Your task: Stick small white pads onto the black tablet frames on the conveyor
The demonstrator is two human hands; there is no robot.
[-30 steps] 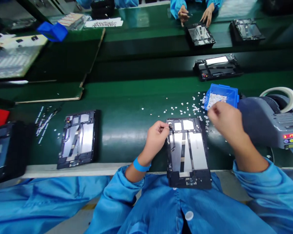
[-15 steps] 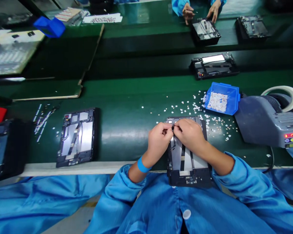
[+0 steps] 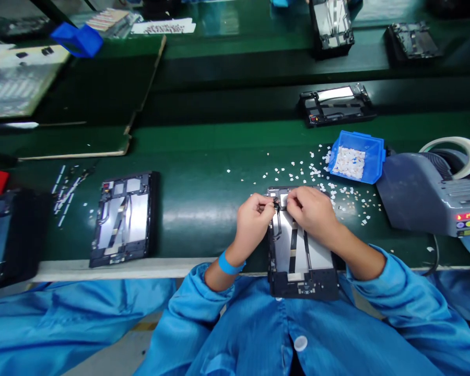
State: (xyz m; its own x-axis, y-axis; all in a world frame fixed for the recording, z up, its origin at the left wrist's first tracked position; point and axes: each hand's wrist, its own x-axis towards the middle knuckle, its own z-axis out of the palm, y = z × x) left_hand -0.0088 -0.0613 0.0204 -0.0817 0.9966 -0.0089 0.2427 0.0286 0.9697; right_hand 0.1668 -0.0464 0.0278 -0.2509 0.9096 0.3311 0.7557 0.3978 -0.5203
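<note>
An opened tablet-like device (image 3: 317,258), with silver plates and dark cables inside, lies before me, its near end overhanging the bench edge. My left hand (image 3: 253,219), with a blue band at the wrist, pinches a small black part (image 3: 276,203) near the device's upper left corner. Over the upper middle of the device is my right hand (image 3: 313,211), its thumb and fingers pressed together. Whatever its fingertips hold, if anything, is too small to make out. A strip of the silver interior shows between the two hands.
Small white pieces lie scattered around a blue bin (image 3: 378,156) of similar pieces. A grey tape dispenser (image 3: 423,193) stands at the right. Another opened device (image 3: 141,209) lies left, beside thin strips (image 3: 66,196). One more device (image 3: 337,112) rests on the dark belt.
My right hand has shifted slightly right, away from my left hand, which stays at the upper left corner. Across the bench, a co-worker's hands left view and their device was turned and drawn back.
</note>
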